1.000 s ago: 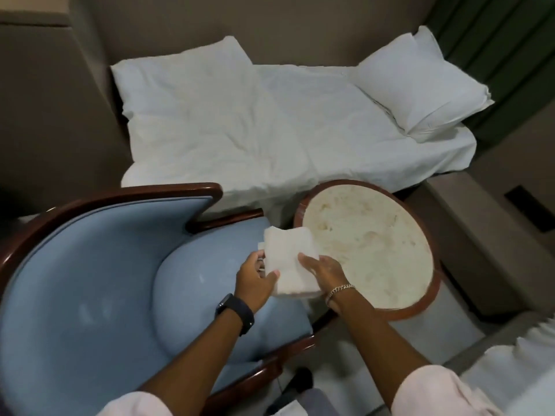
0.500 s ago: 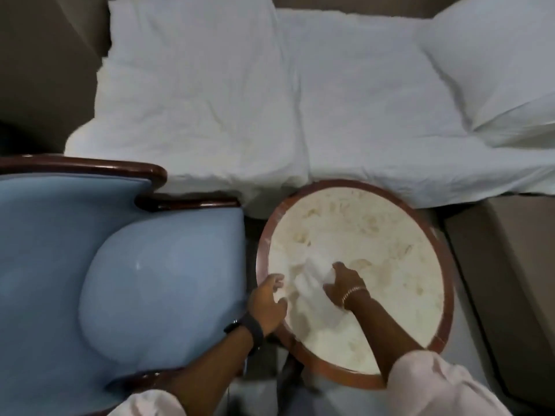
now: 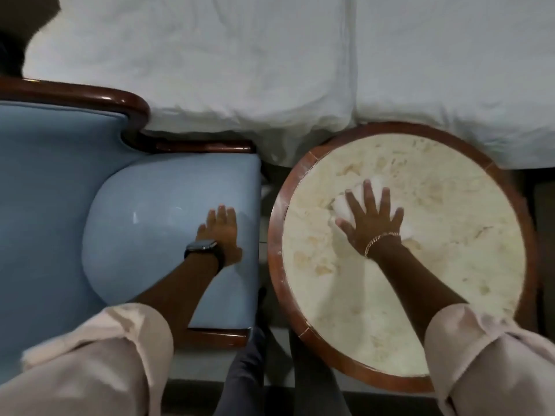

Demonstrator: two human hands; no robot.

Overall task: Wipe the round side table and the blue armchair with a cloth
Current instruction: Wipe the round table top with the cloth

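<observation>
A white bed (image 3: 240, 61) fills the top of the view, its rumpled sheet (image 3: 450, 55) creased and hanging over the near edge. 1 seam (image 3: 353, 55) runs down it where 2 white sections meet. Below, a strip of pale floor (image 3: 195, 364) shows, dim and blurred.

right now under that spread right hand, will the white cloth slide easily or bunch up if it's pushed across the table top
Probably bunches: the cloth already looks crumpled and limp under the right hand, so it seems floppy. It likely slides easily, since the round side table top looks smooth and hard. It looks light; the flat palm's pressure is likely what keeps it moving with the hand.
</observation>
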